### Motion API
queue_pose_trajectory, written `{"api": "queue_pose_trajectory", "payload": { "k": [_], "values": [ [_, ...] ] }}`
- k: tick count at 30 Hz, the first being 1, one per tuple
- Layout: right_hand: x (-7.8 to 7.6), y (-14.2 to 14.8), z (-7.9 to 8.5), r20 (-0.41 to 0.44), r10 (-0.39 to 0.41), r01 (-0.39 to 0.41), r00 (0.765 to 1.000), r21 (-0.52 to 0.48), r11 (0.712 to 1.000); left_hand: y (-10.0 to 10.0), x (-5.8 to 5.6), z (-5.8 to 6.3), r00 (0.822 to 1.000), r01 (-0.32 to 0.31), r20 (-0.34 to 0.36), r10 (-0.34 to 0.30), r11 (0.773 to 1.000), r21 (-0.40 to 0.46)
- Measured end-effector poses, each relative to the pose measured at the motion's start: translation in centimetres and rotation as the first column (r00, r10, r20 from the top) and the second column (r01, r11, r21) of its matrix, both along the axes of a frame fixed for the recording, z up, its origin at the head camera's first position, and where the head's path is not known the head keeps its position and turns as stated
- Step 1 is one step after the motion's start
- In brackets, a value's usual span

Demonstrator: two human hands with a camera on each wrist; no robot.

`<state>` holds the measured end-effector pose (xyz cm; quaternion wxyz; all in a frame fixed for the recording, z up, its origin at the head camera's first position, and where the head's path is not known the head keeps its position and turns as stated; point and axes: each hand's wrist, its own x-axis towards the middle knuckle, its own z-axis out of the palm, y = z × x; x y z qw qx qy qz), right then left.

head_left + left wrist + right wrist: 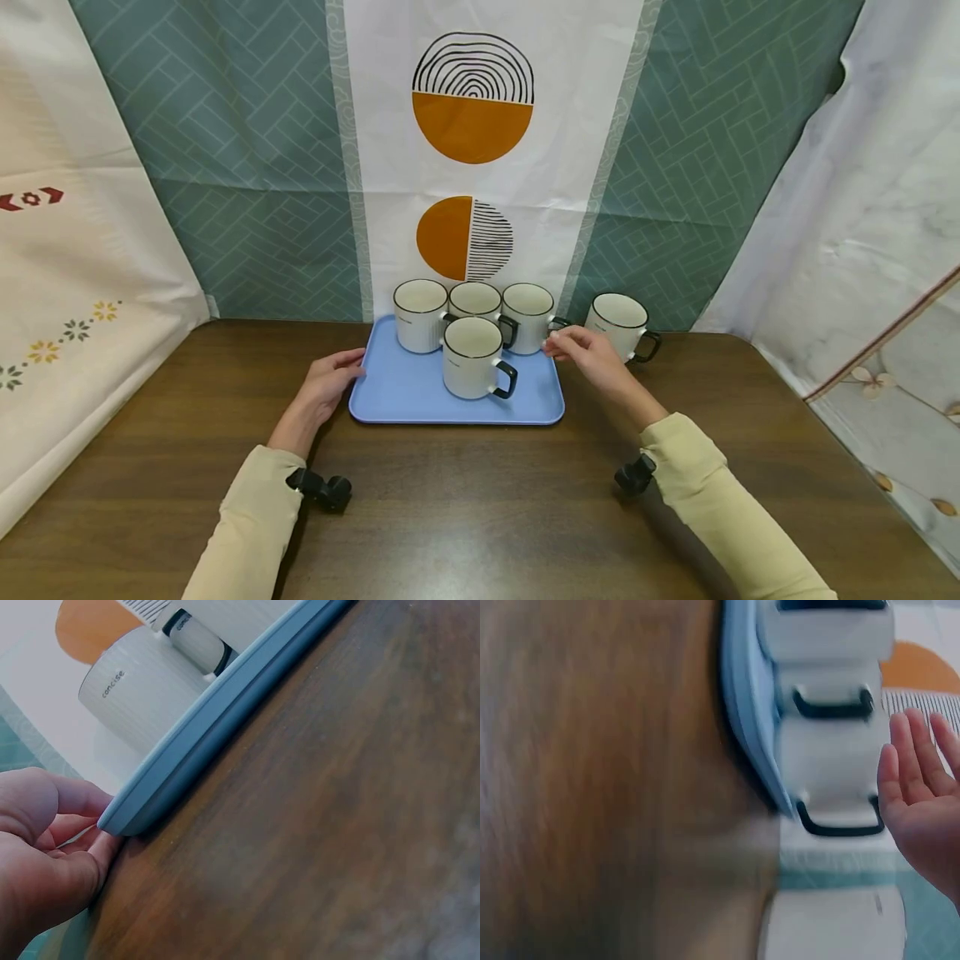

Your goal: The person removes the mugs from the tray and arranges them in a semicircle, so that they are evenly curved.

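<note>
The left hand (322, 392) pinches the blue tray (405, 400) at its left edge, the right hand (592, 358) hovers loose-fingered by the back-right mug (527, 321), four aboard, a fifth mug (613, 323) on the table (450, 508) beyond: mid-loading, I'd judge, with a grip on that outsider called for next

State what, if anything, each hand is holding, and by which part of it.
The left hand pinches the blue tray by its left edge. The right hand holds nothing; its fingers are extended.
</note>
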<state>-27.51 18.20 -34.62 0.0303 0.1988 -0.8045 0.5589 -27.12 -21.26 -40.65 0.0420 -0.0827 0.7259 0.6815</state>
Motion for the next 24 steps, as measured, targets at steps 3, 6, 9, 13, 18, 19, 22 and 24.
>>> {"api": "queue_pose_trajectory", "payload": {
  "k": [3, 6, 9, 13, 18, 19, 22, 24],
  "values": [
    [0.3, -1.3, -0.6, 0.019, 0.019, -0.019, 1.000, 0.014, 1.000, -0.1, 0.0, 0.1, 1.000, -0.005, 0.002, 0.005, 1.000, 0.007],
    [0.6, -2.4, -1.3, 0.046, 0.022, -0.023, 0.999, 0.021, 1.000, 0.0, 0.1, 0.2, 1.000, -0.004, 0.006, 0.004, 1.000, 0.007],
    [0.8, -3.4, -1.9, 0.077, 0.029, -0.032, 0.997, 0.030, 0.999, 0.0, 0.0, 0.3, 1.000, -0.004, 0.015, 0.004, 1.000, 0.007],
    [0.8, -4.7, -2.4, 0.126, 0.043, -0.052, 0.991, 0.064, 0.997, -0.1, 0.0, 0.3, 1.000, -0.008, 0.013, 0.008, 1.000, 0.009],
    [0.7, -5.7, -2.7, 0.176, 0.091, -0.103, 0.980, 0.056, 0.993, -0.2, 0.0, 0.2, 1.000, -0.004, 0.006, 0.004, 1.000, 0.011],
    [0.7, -5.8, -2.7, 0.185, 0.124, -0.133, 0.975, 0.037, 0.990, -0.2, 0.0, 0.2, 1.000, -0.004, 0.005, 0.004, 1.000, 0.010],
    [0.5, -6.1, -3.0, 0.207, 0.235, -0.233, 0.950, -0.034, 0.972, -0.1, 0.1, 0.1, 1.000, -0.002, 0.002, 0.002, 1.000, 0.006],
    [0.4, -6.2, -3.3, 0.214, 0.293, -0.279, 0.932, -0.096, 0.956, -0.1, 0.1, 0.1, 1.000, -0.008, 0.004, 0.008, 1.000, 0.010]
  ]
}}
